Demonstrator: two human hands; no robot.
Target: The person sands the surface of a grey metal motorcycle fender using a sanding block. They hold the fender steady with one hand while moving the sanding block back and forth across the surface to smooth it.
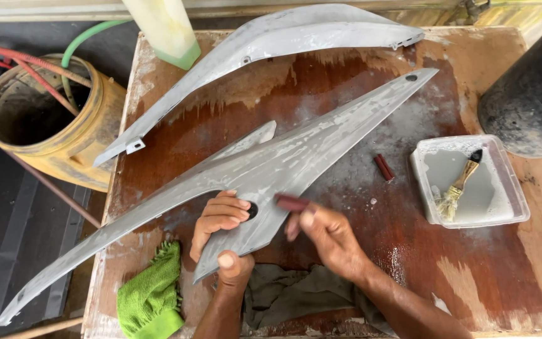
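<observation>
Our left hand (221, 220) is clamped on the near edge of the long grey pointed plastic panel (246, 172), thumb under it and fingers curled on top, holding it down on the wet brown wooden table (359, 251). Left of that hand lies a fuzzy green cloth (152, 295), and farther left stands a dirty yellow bucket (51, 119) with hoses in it. Just right of it, our right hand (327, 235) pinches a small dark red sanding piece (292, 202) against the panel's edge. We think much of the panel is already rubbed dull and streaky, with this near edge left. Right of that hand lie another small red piece (383, 167) and a clear plastic tub (522, 207) holding a brush (459, 185). Beyond our hands rests a second grey curved panel (271, 47).
</observation>
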